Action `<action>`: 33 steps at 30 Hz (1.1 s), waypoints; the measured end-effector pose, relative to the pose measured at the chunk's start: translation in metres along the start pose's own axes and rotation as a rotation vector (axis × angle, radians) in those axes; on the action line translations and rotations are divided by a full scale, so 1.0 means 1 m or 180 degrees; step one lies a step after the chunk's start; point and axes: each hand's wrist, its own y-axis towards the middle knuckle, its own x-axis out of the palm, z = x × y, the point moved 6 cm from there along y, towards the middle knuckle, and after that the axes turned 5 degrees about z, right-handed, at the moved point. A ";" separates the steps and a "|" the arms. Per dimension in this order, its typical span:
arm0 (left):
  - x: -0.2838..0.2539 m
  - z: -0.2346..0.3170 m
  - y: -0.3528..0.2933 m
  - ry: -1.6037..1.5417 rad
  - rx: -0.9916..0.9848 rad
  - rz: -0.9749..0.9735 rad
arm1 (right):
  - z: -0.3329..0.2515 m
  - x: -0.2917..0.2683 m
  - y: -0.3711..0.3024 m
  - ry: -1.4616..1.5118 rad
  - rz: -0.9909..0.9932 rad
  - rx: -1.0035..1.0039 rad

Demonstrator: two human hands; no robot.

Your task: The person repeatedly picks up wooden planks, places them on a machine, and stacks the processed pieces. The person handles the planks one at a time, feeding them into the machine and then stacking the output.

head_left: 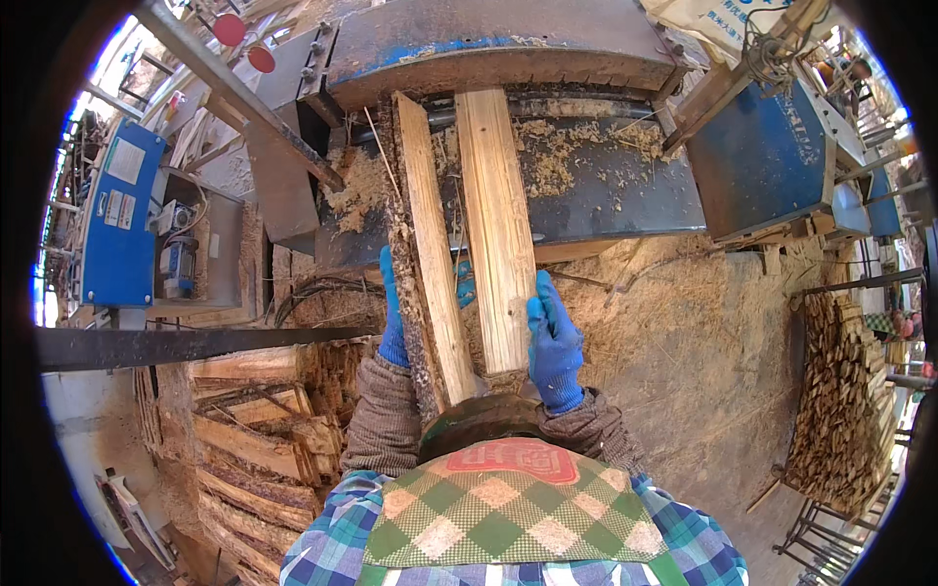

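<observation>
Two lengths of wood run away from me into the machine's mouth. My left hand (394,311), in a blue glove, grips the outer side of the bark-edged board (430,234). Blue glove material shows in the gap between the boards, partly hidden, and I cannot tell which hand it belongs to. On the right, a wider pale plank (496,215) has its far end under the machine's hood (498,63). My right hand (555,342), also blue-gloved, is closed at that plank's right edge, close to its near end.
Sawdust and chips lie on the dark machine bed (616,200). Blue cabinets (757,161) flank it on the right, with a blue control box (122,215) on the left. Rough slabs (259,439) are piled at left, and a stack of cut wood (840,400) stands at right.
</observation>
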 end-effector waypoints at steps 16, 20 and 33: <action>0.009 -0.024 -0.004 -0.0321 -0.0970 0.0148 | -0.046 0.057 0.169 -0.1465 0.1326 -0.1382; 0.001 -0.030 0.006 -0.1242 -0.0587 -0.1229 | -0.040 0.054 0.169 -0.1135 0.1007 -0.1385; 0.093 -0.014 -0.072 0.0763 0.0542 0.0814 | 0.022 -0.053 -0.039 0.0500 -0.0136 -0.0114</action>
